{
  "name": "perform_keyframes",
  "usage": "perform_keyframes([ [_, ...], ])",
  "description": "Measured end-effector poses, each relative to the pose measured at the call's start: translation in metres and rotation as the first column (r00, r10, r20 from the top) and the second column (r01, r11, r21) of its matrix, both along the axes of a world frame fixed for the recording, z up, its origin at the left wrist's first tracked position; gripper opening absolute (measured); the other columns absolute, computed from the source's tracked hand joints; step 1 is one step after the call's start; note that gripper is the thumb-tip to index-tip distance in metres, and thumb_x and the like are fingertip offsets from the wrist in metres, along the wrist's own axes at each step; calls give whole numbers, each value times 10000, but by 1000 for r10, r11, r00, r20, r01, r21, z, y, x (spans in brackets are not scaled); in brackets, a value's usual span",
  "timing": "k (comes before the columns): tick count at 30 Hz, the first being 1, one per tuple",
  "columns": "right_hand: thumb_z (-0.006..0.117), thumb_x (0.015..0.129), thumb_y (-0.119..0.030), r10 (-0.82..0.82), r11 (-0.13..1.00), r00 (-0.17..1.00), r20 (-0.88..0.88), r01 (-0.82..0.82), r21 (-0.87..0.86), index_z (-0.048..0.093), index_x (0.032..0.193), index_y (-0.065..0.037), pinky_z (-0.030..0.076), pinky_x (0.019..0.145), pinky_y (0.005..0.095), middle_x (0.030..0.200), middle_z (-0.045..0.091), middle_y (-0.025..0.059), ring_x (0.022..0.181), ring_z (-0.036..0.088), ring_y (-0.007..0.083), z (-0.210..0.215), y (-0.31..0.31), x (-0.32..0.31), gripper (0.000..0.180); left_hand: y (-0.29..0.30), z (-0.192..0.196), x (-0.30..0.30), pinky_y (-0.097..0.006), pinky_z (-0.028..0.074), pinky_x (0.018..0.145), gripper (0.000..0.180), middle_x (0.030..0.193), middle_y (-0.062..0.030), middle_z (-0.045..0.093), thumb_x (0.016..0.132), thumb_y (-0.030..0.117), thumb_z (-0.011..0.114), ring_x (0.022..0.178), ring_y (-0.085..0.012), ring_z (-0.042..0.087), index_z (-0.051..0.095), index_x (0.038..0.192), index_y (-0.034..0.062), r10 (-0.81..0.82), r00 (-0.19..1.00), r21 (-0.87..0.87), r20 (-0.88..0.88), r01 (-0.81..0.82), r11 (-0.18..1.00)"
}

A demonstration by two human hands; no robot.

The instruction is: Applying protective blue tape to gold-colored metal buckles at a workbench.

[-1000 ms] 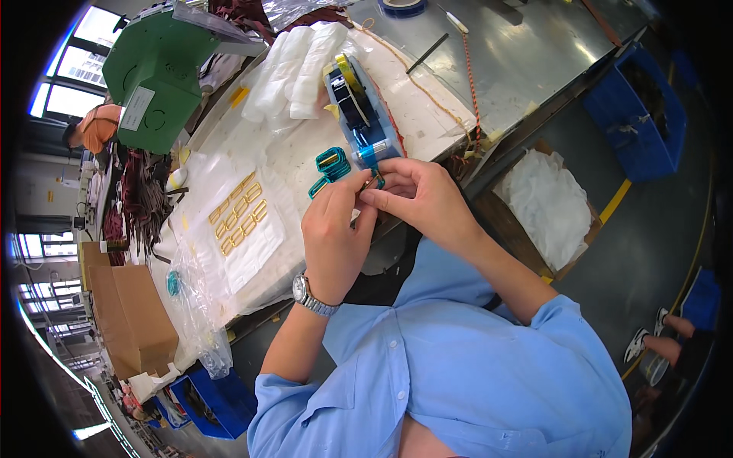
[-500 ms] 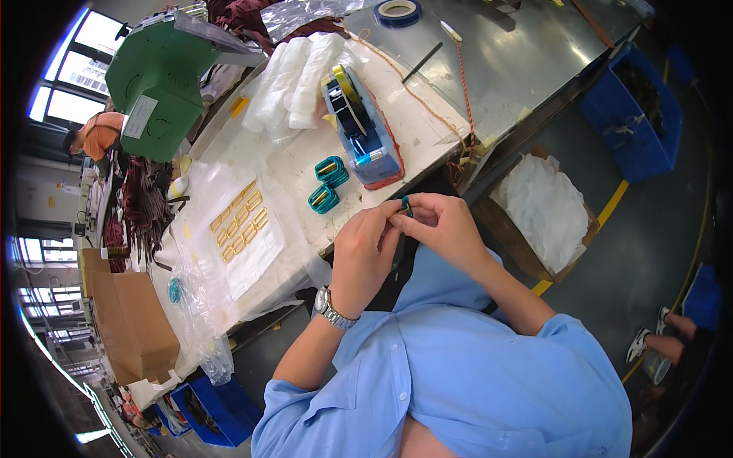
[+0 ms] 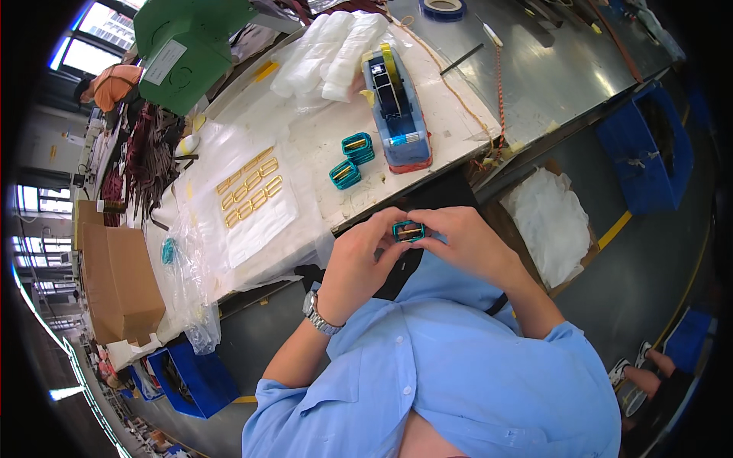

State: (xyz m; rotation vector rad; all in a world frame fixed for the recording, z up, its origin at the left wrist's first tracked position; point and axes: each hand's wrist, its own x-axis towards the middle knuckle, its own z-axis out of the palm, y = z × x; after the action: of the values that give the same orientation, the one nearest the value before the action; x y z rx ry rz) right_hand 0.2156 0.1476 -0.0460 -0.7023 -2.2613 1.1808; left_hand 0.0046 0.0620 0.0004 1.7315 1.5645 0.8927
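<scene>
Both my hands hold a teal-edged slide buckle [image 3: 408,231] with a gold center bar, in front of my body just off the table edge. My left hand [image 3: 365,252] pinches its left end, and my right hand [image 3: 466,240] grips the right end between thumb and fingers. On the table lie two similar teal-edged buckles, one [image 3: 356,147] touching the other [image 3: 345,174]. Further left, rows of gold slide buckles [image 3: 253,188] rest on a white sheet [image 3: 263,233]. A blue tape dispenser [image 3: 408,137] with rolls of tape stands beyond my hands.
White padded wrapping [image 3: 336,57] lies at the table's back. At left are clear plastic [image 3: 200,305], a cardboard box [image 3: 122,278] and a blue bin [image 3: 191,382]. A carton with white lining [image 3: 550,221] sits right. Another person [image 3: 114,85] is far left.
The buckle in my hands has turned so its open face and gold bar show, where before it was mostly hidden by my fingers. My hands are slightly lower in view, and the view has shifted.
</scene>
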Motion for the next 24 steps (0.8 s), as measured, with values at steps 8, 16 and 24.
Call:
perform_keyframes([
  [8, 803, 953, -81, -122, 988, 990, -76, 113, -109, 516, 1569, -42, 617, 862, 437, 1184, 776, 183, 1006, 771, 352, 29, -9, -30, 680, 2, 6, -33, -372, 604, 747, 401, 982, -123, 790, 883, 61, 860, 824, -258, 759, 758, 1270, 75, 166, 929, 261, -332, -79, 962],
  [16, 764, 992, -40, -396, 918, 886, -242, 374, -133, 713, 1372, -29, 611, 807, 340, 1063, 798, 122, 919, 766, 218, 47, 5, -23, 384, 48, -12, -84, -438, 577, 915, 340, 1266, -156, 741, 901, 118, 851, 1099, -360, 717, 756, 1218, 36, 328, 887, 328, -324, -219, 919],
  [24, 751, 1036, -205, -558, 766, 786, -267, 611, 198, 804, 1206, -8, 549, 844, 312, 1222, 769, 116, 1115, 666, 236, 47, 61, -39, 266, 47, -15, -80, -409, 586, 897, 324, 1257, -158, 744, 927, 96, 825, 1046, -322, 723, 764, 1240, 43, 326, 886, 320, -331, -220, 922],
])
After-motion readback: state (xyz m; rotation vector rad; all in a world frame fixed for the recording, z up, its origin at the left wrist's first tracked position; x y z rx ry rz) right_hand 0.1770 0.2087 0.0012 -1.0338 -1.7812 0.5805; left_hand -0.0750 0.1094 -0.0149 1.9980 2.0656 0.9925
